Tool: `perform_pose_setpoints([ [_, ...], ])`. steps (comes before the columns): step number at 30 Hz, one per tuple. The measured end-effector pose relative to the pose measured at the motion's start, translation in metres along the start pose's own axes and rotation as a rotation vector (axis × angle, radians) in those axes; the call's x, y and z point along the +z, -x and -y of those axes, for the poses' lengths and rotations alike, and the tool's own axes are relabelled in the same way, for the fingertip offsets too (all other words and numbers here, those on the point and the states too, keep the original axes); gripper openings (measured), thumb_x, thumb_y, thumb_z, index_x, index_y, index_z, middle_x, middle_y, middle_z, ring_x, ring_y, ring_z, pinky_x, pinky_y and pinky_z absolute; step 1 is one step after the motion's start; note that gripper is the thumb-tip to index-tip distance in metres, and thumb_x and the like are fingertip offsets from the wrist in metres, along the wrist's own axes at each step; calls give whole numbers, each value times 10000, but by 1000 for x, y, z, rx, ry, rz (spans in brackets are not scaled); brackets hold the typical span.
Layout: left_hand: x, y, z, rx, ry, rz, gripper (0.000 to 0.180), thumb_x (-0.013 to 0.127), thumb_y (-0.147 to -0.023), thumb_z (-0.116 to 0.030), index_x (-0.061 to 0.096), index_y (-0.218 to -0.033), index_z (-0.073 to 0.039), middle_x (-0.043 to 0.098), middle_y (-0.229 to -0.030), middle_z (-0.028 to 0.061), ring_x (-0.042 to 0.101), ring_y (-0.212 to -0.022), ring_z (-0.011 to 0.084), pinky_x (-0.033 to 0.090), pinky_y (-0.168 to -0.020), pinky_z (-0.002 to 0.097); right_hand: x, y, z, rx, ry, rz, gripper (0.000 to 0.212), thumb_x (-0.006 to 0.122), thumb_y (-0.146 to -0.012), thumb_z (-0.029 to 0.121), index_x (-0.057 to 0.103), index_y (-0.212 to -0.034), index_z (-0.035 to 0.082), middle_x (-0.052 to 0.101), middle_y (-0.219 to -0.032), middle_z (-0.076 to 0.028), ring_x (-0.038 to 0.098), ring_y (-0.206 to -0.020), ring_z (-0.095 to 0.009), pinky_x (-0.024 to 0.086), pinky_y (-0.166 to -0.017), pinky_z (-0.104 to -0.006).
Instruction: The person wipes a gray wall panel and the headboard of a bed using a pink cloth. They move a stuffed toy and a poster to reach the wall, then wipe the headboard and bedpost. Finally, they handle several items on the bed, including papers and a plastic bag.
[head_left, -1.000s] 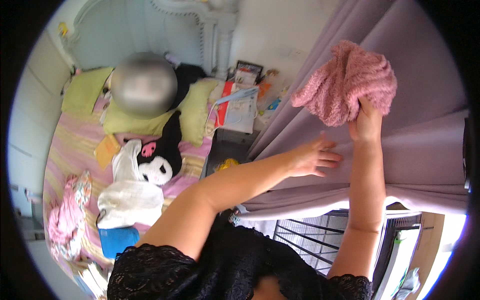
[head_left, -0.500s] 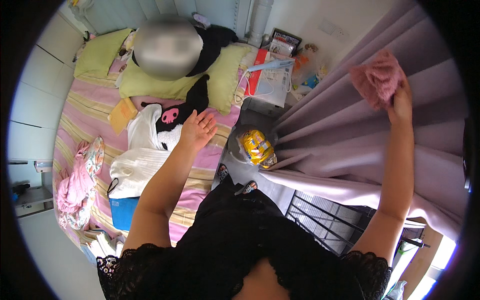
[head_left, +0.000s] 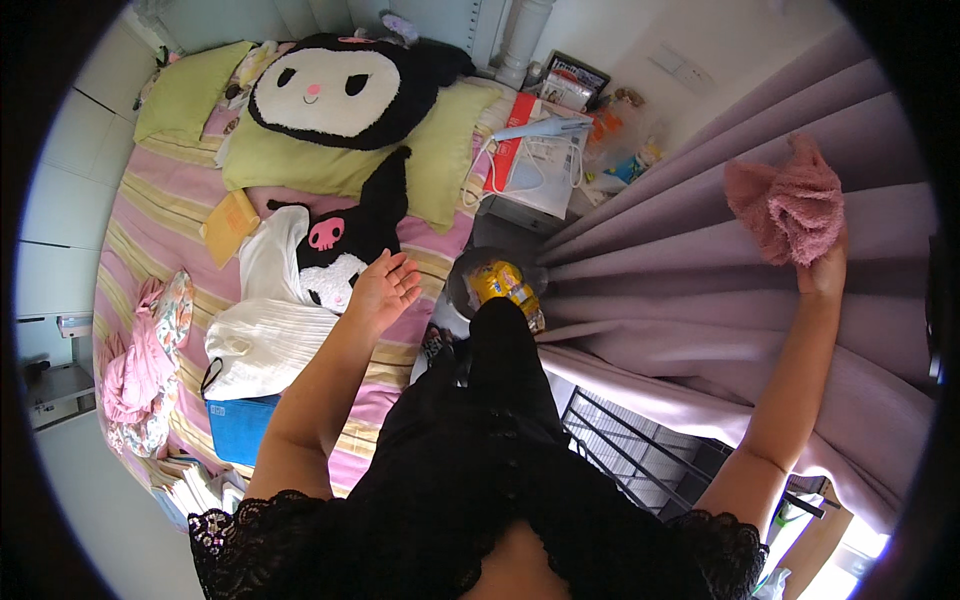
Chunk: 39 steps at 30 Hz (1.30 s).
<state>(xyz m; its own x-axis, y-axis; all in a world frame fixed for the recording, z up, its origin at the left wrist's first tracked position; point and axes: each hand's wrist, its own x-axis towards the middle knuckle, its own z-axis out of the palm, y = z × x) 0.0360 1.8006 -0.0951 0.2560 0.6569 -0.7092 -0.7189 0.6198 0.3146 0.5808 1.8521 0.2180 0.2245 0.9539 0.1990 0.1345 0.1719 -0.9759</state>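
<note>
My right hand is raised on the right with a crumpled pink fluffy cloth in its grip. The cloth is in front of the mauve curtain; whether it touches the fabric I cannot tell. Most of the fingers are hidden behind the cloth. My left hand hangs over the bed's near edge, palm up, fingers stretched out, holding nothing. Just beyond it lies a black and white plush toy with a pink skull mark, partly under white clothing.
A bin with yellow packaging stands on the floor between bed and curtain. The bedside table bears a box, a light blue corded appliance and a frame. Black metal bars run beneath the curtain. A blue folder lies on the bed.
The cloth and my right hand have shifted slightly right and down, and the cloth's folds have changed. My left hand stays open. One knee has come forward, covering part of the bin.
</note>
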Motion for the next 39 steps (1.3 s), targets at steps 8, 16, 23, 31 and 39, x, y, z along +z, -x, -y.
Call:
perform_pose_setpoints([
  [8, 20, -5, 28, -39, -55, 60, 279, 564, -938, -370, 545, -1054, -117, 634, -991, 51, 574, -934, 214, 429, -893, 404, 11, 15, 16, -118, 43, 123, 533, 574, -912, 240, 425, -1355, -15, 519, -1307, -118, 537, -1172, -214, 447, -1001, -354],
  [16, 9, -19, 49, -103, -59, -17, 279, 556, -939, -354, 550, -1078, -112, 639, -995, 53, 575, -962, 222, 422, -924, 411, 15, 17, 16, -84, -24, 79, 579, 620, -853, 155, 422, -1365, -33, 546, -1289, -130, 547, -1168, -199, 446, -995, -331],
  [23, 21, -20, 48, -119, -154, 20, 271, 558, -935, -345, 557, -1080, -116, 641, -994, 46, 578, -952, 221, 422, -920, 408, 18, 24, 20, -89, 4, 56, 581, 623, -838, 123, 429, -1363, -34, 555, -1280, -123, 557, -1153, -191, 456, -980, -318],
  [31, 38, -36, 46, -90, -188, 92, 301, 589, -907, -336, 565, -1113, -117, 645, -1006, 48, 588, -946, 222, 437, -901, 407, 41, 22, 34, -193, 64, 79, 542, 587, -889, 258, 458, -1332, -25, 555, -1265, -115, 556, -1137, -185, 451, -983, -334],
  [39, 90, -19, 11, -36, -223, 210, 289, 550, -941, -329, 571, -1107, -93, 652, -1006, 64, 606, -900, 228, 466, -861, 403, 19, 8, 23, -177, 12, -77, 466, 555, -909, 217, 482, -1304, -20, 556, -1263, -106, 560, -1140, -200, 455, -982, -340],
])
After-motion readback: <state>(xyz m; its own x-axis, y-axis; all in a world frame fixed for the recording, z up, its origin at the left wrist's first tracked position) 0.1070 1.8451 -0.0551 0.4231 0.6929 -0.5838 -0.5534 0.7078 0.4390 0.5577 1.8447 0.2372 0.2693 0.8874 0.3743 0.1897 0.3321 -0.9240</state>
